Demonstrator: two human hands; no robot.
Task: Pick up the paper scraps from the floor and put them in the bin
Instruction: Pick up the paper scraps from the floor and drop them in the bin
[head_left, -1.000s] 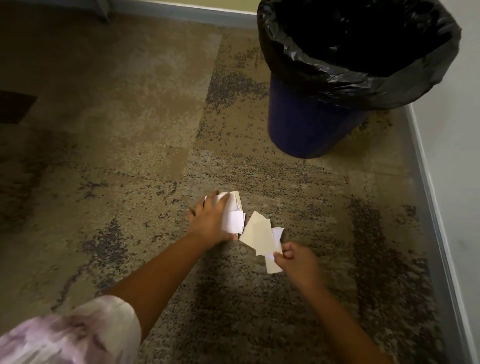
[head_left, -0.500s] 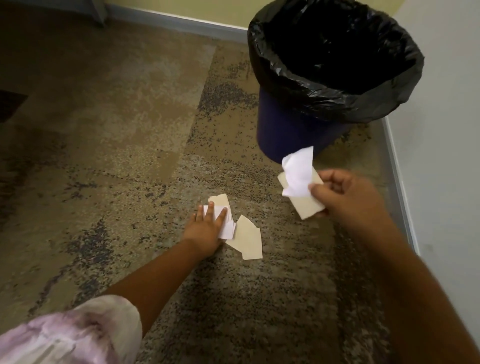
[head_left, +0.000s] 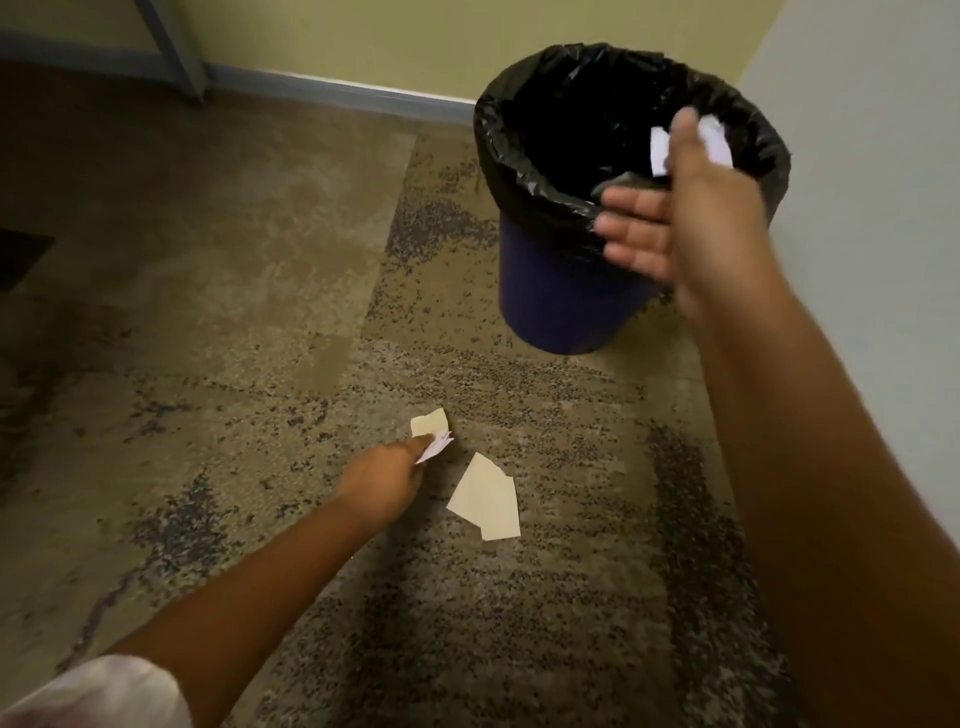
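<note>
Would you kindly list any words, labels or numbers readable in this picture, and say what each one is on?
None: no readable text anywhere.
Floor scraps: blank faces.
Scraps at the right hand, over the bin: blurred, no print seen.
Scrap in the left hand: white, no print seen.
Bin and liner: no label shows.

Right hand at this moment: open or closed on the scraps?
Open. The right hand has its fingers spread straight over the bin, and white scraps show loose beyond it above the black liner.
</note>
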